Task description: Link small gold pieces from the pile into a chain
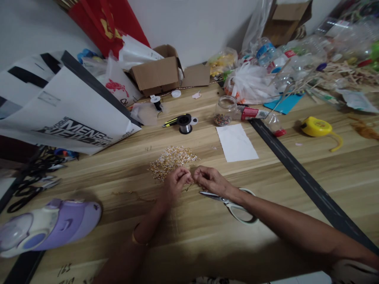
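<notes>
My left hand point(178, 180) and my right hand point(209, 179) almost meet over the table, fingertips pinched toward each other. Whatever sits between the fingers is too small to make out. Just behind my left hand lies a loose heap of small gold and silvery beads or findings point(170, 159). A thin gold chain point(133, 194) stretches over the wood left of my left wrist, and a few gold bits point(187, 189) show under the fingertips. White-handled scissors point(248, 218) lie partly beneath my right wrist, blades pointing left.
Behind the heap stand a wire spool point(185, 125), a cutter knife point(170, 121) and a glass jar of beads point(223, 112). White paper point(237, 142) and a yellow tape measure point(316, 127) lie to the right. At left are a purple bottle point(71, 223), black scissors point(28, 189) and a large paper bag point(68, 106).
</notes>
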Motion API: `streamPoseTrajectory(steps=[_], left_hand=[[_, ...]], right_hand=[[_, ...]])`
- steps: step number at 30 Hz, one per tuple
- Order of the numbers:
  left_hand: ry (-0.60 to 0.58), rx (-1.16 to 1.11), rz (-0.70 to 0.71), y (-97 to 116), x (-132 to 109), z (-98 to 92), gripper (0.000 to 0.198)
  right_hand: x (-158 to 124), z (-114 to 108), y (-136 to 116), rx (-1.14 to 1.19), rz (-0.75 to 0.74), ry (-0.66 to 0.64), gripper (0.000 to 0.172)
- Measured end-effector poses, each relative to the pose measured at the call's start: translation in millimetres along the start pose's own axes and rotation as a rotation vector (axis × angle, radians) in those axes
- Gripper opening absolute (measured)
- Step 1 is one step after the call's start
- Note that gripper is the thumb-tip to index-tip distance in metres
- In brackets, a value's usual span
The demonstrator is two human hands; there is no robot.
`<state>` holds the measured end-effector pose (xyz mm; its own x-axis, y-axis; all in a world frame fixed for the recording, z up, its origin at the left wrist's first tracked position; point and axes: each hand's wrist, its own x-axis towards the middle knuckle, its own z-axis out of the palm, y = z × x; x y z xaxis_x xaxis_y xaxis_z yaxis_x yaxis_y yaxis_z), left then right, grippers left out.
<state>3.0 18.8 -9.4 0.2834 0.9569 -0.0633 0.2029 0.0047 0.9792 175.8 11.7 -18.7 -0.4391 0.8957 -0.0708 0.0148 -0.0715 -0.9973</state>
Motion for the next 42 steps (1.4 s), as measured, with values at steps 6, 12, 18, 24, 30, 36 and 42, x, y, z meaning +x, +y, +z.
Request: streamPoseTrajectory(steps=[6, 12, 18, 24, 30, 36, 42], left_hand=[[0.007, 0.195, 0.088, -2.8, -2.4, 1.8, 0.011], [-0.017, 0.255, 0.105, 2.0, -3.2, 4.4, 0.010], [-0.014, 0.178, 0.083, 3.2, -3.1, 7.5, 0.012], [-0.016, 0.056, 0.053, -2.7, -3.2, 5.6, 0.020], [-0.045, 0.191, 0.067, -4.1, -3.3, 1.5, 0.025], [-0.077, 0.225, 0.032, -0.3, -3.6, -0.5, 0.021], [-0.083, 0.081, -0.036, -0.4, -2.2, 1.3, 0.015]], right_hand=[[1.1, 0.6, 3.3, 0.051, 0.014, -0.009, 0.025], [1.8, 0.2, 5.0, 0.037, -0.023, -0.020, 0.022], [0.8, 0.8, 3.0, 0.069, -0.008, -0.035, 0.019], [-0.1, 1.3, 1.1, 0.069, -0.004, -0.026, 0.021], [-1.9, 1.7, 1.7, -0.010, -0.048, -0.016, 0.024], [-2.6, 2.0, 1.5, -0.045, -0.066, -0.012, 0.025], [-4.0, 2.9, -0.9, -0.082, -0.090, -0.017, 0.024]])
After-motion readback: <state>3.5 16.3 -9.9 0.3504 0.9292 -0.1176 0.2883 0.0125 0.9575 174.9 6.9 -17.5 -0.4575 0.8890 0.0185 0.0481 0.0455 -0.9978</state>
